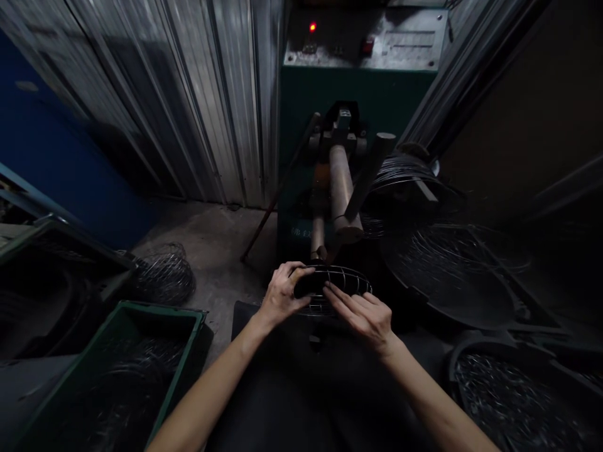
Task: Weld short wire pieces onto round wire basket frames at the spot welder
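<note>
A round wire guard (346, 282), domed and made of thin rings and spokes, lies under the lower electrode of a green welding machine (339, 94). My left hand (281, 294) curls round its left rim, fingers closed on the wire. My right hand (365, 316) rests on its near right edge with the fingers stretched flat along the wires. Two copper-coloured arms (342, 188) of the machine reach out just above the guard.
A green crate (117, 370) with wire parts stands at lower left. A loose wire guard (162, 276) lies on the concrete floor. Stacks of wire rings (452, 263) sit at right, and a dark bin (518, 402) of wires at lower right. Corrugated metal wall behind.
</note>
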